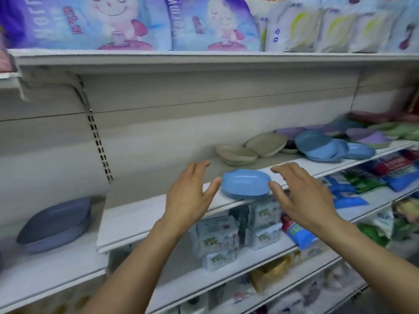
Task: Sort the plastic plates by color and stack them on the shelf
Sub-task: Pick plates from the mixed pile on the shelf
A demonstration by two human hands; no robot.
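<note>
A light blue plastic plate (246,183) lies upside down at the front edge of the white shelf (145,214). My left hand (190,193) is open just left of it, thumb tip near its rim. My right hand (299,196) is open just right of it, thumb close to its rim. Neither hand grips it. Farther right on the same shelf lie beige plates (251,150), a loose pile of blue plates (326,148), purple plates (367,134) and green plates (396,130). A stack of grey-blue plates (56,225) sits on the lower shelf at the left.
Large purple and white packages (113,23) fill the shelf above. Below the plate shelf stand boxed and bagged goods (226,236). A slotted upright (97,137) runs down the back panel at the left.
</note>
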